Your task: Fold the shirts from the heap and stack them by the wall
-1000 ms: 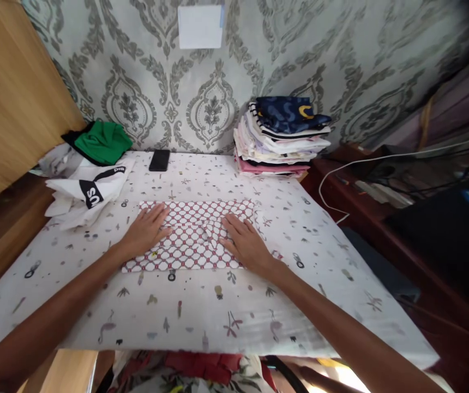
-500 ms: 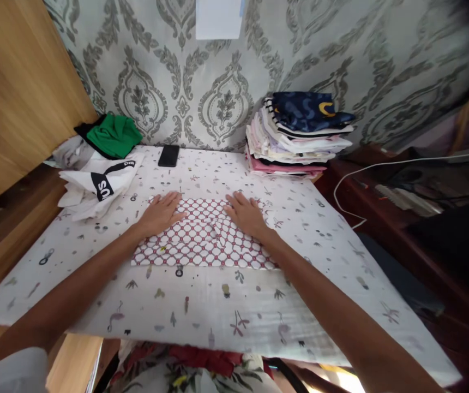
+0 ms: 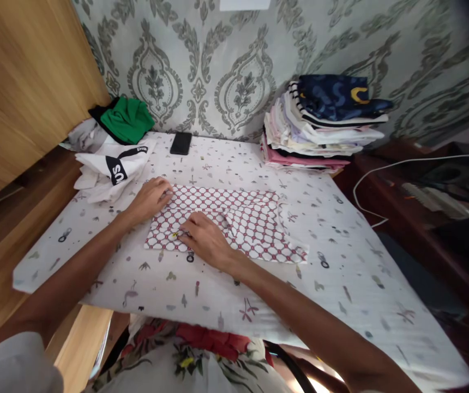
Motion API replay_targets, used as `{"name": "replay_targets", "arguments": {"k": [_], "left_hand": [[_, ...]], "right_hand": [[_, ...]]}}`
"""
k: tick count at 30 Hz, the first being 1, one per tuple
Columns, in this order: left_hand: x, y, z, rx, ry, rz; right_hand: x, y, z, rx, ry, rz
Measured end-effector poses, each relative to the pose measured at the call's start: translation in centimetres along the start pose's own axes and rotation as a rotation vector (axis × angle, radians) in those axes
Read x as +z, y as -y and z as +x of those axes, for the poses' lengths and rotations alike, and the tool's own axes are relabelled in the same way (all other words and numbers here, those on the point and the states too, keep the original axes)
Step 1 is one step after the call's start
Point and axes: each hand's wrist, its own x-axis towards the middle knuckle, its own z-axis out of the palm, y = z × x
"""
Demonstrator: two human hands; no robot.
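A folded white garment (image 3: 254,226) with a red and dark lattice print lies flat in front of me, a small yellow mark near its left end. At its far left corner, my left hand (image 3: 149,200) has its fingers curled on the edge of the cloth. My right hand (image 3: 208,240) rests across the near left part, fingers bent and fingertips pinched on the fabric beside the yellow mark. Both hands hide some of the print beneath them.
A white printed cloth (image 3: 234,305) covers the table. Back right stands a stack of folded clothes (image 3: 324,131). A black phone (image 3: 181,143) lies at the back. Crumpled white clothes (image 3: 115,169) and a green garment (image 3: 128,120) lie left, beside a wooden panel (image 3: 25,71). A white cable (image 3: 382,169) hangs right.
Both hands lay flat on the garment before. My right hand has moved left across it, and both hands' fingers have curled onto the cloth. The view has shifted slightly.
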Motion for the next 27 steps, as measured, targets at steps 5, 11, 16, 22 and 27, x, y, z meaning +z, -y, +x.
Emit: {"name": "replay_targets", "arguments": {"k": [5, 11, 16, 22, 27], "left_hand": [[-2.3, -2.1, -3.7, 0.04, 0.391, -0.168], [-1.9, -1.9, -5.5, -0.109, 0.4, -0.408], [-2.1, -2.4, -6.1, -0.229, 0.347, -0.27], [0.2, -6.8, -7.5, 0.007, 0.056, 0.083], [3.6, -6.8, -8.5, 0.218, 0.192, -0.096]], "right_hand": [[0.6, -0.2, 0.5, 0.119, 0.025, 0.106], [0.8, -0.2, 0.6, 0.078, -0.081, 0.232], [-0.1, -0.7, -0.8, 0.026, -0.134, 0.163], [0.1, -2.9, -3.3, 0.151, -0.198, -0.214], [1.4, -4.0, -3.7, 0.19, -0.162, -0.305]]}}
